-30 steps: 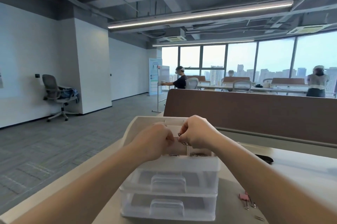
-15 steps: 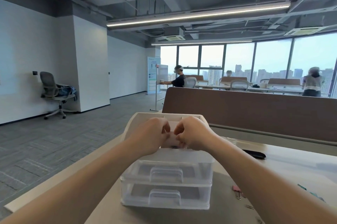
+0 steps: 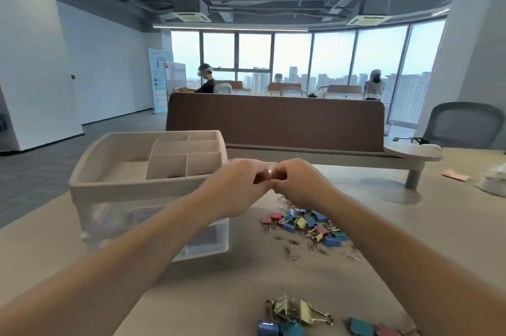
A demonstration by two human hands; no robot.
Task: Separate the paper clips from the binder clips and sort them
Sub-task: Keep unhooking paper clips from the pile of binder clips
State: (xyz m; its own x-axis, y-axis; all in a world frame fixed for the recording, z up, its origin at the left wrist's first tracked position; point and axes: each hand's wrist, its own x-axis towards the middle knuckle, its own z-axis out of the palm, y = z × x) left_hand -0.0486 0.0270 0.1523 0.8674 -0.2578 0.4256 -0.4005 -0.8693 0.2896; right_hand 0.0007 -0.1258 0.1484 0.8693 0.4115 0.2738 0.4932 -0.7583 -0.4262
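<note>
My left hand point(image 3: 241, 185) and my right hand point(image 3: 298, 182) meet fingertip to fingertip in mid-air, just right of the beige desk organizer point(image 3: 137, 185). Their curled fingers pinch a small shiny thing between them, seemingly a paper clip point(image 3: 270, 170), mostly hidden. Below the hands a mixed pile of coloured binder clips point(image 3: 306, 225) lies on the desk. Loose paper clips point(image 3: 291, 252) are scattered along its near edge. Another bunch of larger binder clips point(image 3: 295, 313) lies near the front edge. The organizer's top compartments are open, and little shows inside them.
Clear drawers point(image 3: 202, 242) sit under the organizer tray. A brown desk divider point(image 3: 273, 122) runs behind it. At the right are a grey chair point(image 3: 465, 125), a pink slip point(image 3: 454, 174) and a white object point(image 3: 492, 185). People sit far off by the windows.
Both hands have come away from over the organizer's compartments and now sit to its right, above the clip pile. The camera has turned right and down, bringing the piles into view.
</note>
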